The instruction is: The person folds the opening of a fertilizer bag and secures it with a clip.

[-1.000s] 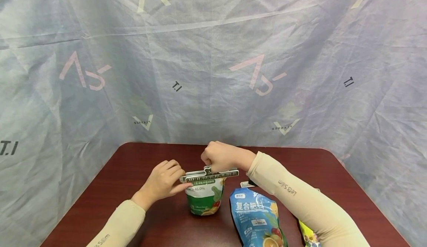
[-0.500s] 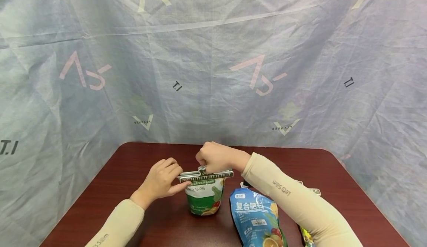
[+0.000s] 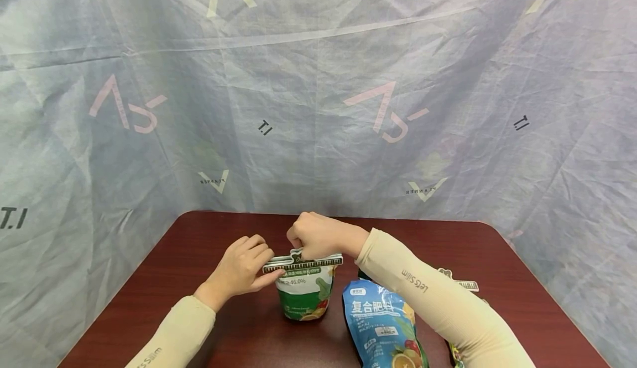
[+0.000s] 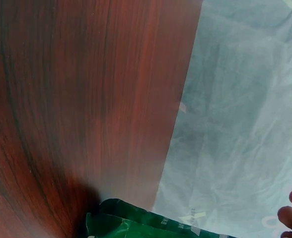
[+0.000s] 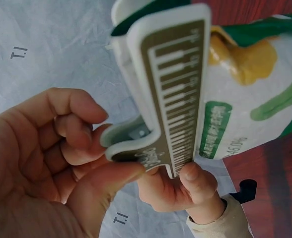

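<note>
A green and white pouch with vegetable and fruit pictures stands upright on the table in the head view. Across its top lies a long bag clip with a piano-key pattern and a raised tab. My right hand pinches that tab, thumb on the front face and curled fingers behind, as the right wrist view shows. At the pouch's left top corner, my left hand grips between thumb in front and fingers behind, right at the clip's end. The left wrist view catches the pouch's dark green back.
A blue fertilizer pouch lies just right of the green one. Another piano-key clip is on the table beyond my right sleeve. A yellow packet is mostly hidden under that forearm. A grey cloth backdrop hangs behind.
My right hand has slid left with the clip, so the clip now sits more evenly over the pouch's top. The clip at the right has emerged from behind my sleeve. My left hand barely moved.
</note>
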`<state>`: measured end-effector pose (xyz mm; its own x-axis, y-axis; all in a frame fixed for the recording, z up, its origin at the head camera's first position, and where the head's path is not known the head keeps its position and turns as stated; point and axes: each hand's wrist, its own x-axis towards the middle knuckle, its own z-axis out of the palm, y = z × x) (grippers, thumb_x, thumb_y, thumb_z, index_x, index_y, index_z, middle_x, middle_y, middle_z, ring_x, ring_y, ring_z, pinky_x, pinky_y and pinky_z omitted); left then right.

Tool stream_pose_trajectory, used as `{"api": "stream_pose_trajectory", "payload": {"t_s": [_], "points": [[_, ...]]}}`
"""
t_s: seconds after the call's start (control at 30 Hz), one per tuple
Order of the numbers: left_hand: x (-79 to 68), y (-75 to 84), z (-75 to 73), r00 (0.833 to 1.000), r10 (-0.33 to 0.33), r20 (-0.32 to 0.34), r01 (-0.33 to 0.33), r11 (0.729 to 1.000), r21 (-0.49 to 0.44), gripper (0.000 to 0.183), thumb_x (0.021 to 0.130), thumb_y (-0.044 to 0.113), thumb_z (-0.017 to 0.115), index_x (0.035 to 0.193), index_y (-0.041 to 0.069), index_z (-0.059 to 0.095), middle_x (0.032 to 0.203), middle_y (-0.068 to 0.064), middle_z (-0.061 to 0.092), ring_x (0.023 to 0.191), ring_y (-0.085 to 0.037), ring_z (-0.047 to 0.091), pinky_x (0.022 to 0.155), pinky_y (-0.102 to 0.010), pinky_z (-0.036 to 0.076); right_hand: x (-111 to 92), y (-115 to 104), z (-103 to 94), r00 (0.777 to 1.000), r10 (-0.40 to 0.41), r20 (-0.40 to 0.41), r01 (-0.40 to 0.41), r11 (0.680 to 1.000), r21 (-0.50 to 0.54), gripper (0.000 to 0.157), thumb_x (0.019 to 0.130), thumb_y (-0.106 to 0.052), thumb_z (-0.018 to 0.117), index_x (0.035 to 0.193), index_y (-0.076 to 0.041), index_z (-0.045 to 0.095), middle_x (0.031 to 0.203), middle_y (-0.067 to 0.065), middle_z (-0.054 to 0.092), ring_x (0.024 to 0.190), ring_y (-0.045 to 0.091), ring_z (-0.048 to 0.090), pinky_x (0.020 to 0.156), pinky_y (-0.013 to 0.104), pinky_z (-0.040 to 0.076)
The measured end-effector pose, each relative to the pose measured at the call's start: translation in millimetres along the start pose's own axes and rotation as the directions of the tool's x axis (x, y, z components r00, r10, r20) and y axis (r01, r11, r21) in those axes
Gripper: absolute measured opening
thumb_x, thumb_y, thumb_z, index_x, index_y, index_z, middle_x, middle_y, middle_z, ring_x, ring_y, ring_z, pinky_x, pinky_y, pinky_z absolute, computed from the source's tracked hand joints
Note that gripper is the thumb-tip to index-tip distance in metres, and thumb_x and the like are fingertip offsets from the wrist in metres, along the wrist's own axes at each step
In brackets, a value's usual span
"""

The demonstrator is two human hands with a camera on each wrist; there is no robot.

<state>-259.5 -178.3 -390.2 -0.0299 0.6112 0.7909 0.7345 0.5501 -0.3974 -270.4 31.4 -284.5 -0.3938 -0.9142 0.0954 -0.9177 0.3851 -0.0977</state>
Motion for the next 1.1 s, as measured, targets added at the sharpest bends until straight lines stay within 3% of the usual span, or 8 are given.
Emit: {"api": "stream_pose_trajectory", "payload": {"t_s": [0.53,0.93,1.1], "points": [[-3.7,2.8,0.3,0.998,-0.015,0.062,0.016,1.0,-0.023,0.036,0.092,0.04,0.051,0.071,0.01,0.052,0.068,0.001,0.051,0.066,-0.018,0.051,0.053,-0.03,0.037,-1.7,0.3,-2.9,0.998,0.057,0.037,-0.058,0.998,0.021,0.03,0.063,0.005,0.055,0.057,-0.017,0.035,0.056,-0.007,0.015,0.051,0.007,0.01,0.046,0.021,0.014],[-3.8,3.1,1.2,0.998,-0.005,0.061,0.007,0.999,-0.032,0.036,0.093,0.038,0.049,0.071,0.01,0.05,0.069,0.0,0.051,0.066,-0.019,0.051,0.052,-0.031,0.038,-7.9,2.4,-0.6,0.994,0.111,0.014,-0.112,0.993,0.037,0.011,0.069,-0.009,0.068,0.07,-0.015,0.059,0.057,-0.007,0.046,0.048,0.005,0.036,0.045,0.019,0.032],[-5.8,2.6,1.9,0.998,-0.005,0.067,0.008,0.999,-0.032,0.037,0.093,0.039,0.049,0.071,0.01,0.05,0.07,0.0,0.051,0.066,-0.018,0.05,0.052,-0.031,0.038,-15.2,4.2,5.2,0.997,0.05,-0.058,-0.051,0.998,-0.021,0.007,0.075,-0.015,0.066,0.08,-0.016,0.062,0.073,-0.006,0.055,0.058,0.004,0.045,0.05,0.019,0.038]]}}
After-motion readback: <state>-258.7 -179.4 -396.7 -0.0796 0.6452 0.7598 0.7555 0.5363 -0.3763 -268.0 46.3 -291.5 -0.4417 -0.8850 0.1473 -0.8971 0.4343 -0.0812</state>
